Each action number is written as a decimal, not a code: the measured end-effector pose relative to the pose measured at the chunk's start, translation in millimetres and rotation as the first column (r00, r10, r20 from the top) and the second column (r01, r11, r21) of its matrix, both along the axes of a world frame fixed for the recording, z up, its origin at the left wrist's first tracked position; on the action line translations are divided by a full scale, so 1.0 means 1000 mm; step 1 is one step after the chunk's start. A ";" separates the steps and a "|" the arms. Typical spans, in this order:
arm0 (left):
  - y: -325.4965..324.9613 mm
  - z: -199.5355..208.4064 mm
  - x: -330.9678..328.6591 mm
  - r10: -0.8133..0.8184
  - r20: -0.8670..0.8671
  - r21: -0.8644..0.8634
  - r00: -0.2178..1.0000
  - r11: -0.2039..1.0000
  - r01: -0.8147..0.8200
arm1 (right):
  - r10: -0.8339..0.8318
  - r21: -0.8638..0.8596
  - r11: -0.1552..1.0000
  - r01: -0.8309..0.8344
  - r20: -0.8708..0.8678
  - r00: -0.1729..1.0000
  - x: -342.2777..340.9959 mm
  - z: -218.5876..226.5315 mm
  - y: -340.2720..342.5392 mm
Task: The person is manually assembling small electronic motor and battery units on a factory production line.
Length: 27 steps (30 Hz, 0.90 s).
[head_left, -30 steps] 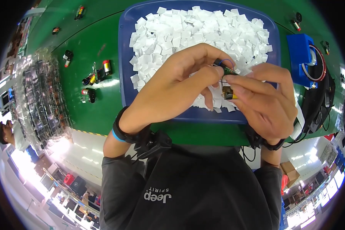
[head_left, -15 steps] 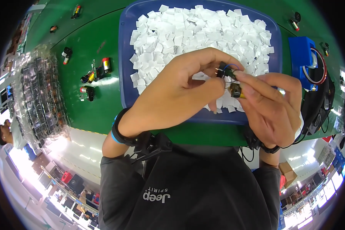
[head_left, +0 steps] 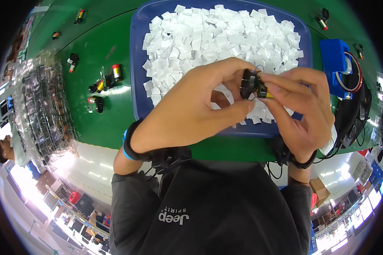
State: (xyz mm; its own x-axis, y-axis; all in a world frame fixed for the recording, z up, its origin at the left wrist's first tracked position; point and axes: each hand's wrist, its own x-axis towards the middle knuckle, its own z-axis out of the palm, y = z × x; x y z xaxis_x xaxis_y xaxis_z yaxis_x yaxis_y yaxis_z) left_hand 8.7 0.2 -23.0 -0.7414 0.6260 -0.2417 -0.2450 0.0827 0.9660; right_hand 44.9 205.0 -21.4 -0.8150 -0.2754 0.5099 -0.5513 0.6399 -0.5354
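Two sets of fingers face each other with one small device between them. The left hand (head_left: 181,111) has its thumb and fingers curled around a round black part (head_left: 246,84) with metal pins; its far fingertips are hidden, so how firmly they press is hard to tell. The right hand (head_left: 307,108) pinches the yellow-and-dark cylinder (head_left: 264,91) just beside that part, and a thin wire (head_left: 259,66) loops above the right fingertips. The step in hand looks like handling the joined parts; the next move seems to call for a steady left hold, a light right pinch and no strain on the wire. Below the fingers lie white paper squares (head_left: 200,40) in a blue tray (head_left: 137,95). Farther out, left of the left fingers, similar devices (head_left: 96,103) rest on the green tabletop (head_left: 98,129); right of the right fingers stands a blue dispenser (head_left: 331,63).
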 end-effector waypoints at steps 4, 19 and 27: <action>-0.001 0.003 -0.002 -0.007 -0.027 0.011 1.000 1.000 0.008 | 0.015 -0.048 0.999 -0.014 0.024 1.000 -0.001 -0.003 0.002; 0.003 -0.002 0.005 0.084 -0.067 0.009 0.994 0.996 -0.084 | 0.054 -0.040 0.998 -0.055 -0.035 0.998 -0.001 -0.003 0.001; 0.003 0.012 0.002 0.105 -0.062 -0.033 0.993 0.994 -0.107 | 0.102 -0.346 0.938 -0.009 0.252 0.962 0.002 -0.003 0.013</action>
State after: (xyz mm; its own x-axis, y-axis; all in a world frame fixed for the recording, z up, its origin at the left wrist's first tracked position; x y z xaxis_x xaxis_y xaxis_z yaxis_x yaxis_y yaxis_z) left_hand 10.3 3.5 -11.2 -0.8172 0.5346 -0.2156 -0.1960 0.0940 0.9761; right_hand 47.4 217.7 -24.8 -0.9202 -0.1731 0.3510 -0.3910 0.3673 -0.8439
